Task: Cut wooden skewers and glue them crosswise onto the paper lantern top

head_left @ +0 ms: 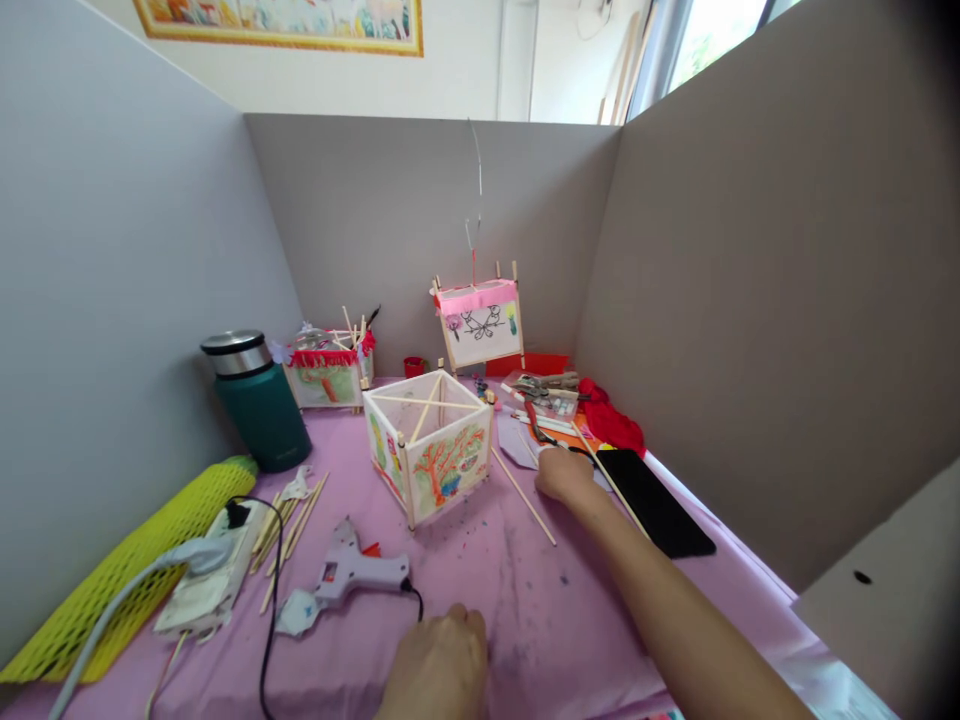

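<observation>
My left hand point(441, 664) rests at the near edge of the table, fingers curled under, and nothing shows in it. My right hand point(564, 475) reaches over lilac paper point(516, 441), with its fingers closed and whatever they may hold hidden. Beside it lie red-handled pliers point(534, 425) and a thin wooden stick point(611, 480). Left of it, another stick point(525, 497) slants across the cloth. A square lantern frame point(452, 468) with painted paper sides and crossed sticks on top stands upright in the middle. A glue gun point(360, 572) lies on its side near my left hand.
A green bottle point(259, 410), a power strip point(210, 575), yellow netting point(142, 570) and loose sticks point(296, 530) are on the left. Behind are a red-fringed lantern point(328, 378) and a pink-topped lantern point(484, 325). A black phone point(658, 503) lies right. Grey partitions point(420, 200) enclose the table.
</observation>
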`<state>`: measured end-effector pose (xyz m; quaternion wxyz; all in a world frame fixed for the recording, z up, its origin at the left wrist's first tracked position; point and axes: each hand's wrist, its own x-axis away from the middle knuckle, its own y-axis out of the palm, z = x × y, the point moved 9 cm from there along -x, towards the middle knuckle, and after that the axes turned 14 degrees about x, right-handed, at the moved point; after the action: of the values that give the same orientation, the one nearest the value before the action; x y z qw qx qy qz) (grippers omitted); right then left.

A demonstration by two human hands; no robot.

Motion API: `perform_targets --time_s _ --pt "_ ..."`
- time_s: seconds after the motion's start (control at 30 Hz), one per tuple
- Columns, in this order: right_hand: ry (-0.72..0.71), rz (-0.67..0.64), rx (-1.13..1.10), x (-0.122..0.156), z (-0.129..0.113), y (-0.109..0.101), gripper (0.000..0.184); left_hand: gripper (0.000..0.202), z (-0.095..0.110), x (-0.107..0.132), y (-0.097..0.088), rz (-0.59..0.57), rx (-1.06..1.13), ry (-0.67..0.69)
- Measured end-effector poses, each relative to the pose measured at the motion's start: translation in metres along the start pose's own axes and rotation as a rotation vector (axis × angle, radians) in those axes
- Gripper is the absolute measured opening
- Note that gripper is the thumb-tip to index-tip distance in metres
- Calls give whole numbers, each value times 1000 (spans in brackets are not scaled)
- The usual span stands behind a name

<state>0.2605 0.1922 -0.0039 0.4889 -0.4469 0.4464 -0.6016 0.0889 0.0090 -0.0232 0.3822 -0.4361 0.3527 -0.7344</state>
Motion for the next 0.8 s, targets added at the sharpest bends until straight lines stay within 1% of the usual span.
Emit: perform_targets --time_s 0.13,0.23,0.33,0.43,0.5,0.57,0.63,0.7,0.8 --pt "-15 -38 -11 5 1 5 27 41 2 2 1 -10 9 12" --pt "-27 -16 -41 17 1 6 19 42 1 4 3 -5 14 10" --pt "-39 28 -101 33 10 6 23 40 -3 4 3 5 31 15" --pt "-79 66 -197 51 23 12 25 35 -7 4 -1 61 55 19" --pt "-118 59 -317 62 30 22 28 31 -8 3 -4 119 64 18" --pt "-144 53 -521 72 36 33 30 30 -8 2 -8 202 55 10" --pt "-148 78 -734 81 42 40 28 32 -5 2 -10 274 31 14" --pt "-135 116 -857 88 48 44 25 32 -1 2 -8 294 8 40" --pt "-111 170 -937 100 54 43 22 26 4 2 -2 284 -24 102"
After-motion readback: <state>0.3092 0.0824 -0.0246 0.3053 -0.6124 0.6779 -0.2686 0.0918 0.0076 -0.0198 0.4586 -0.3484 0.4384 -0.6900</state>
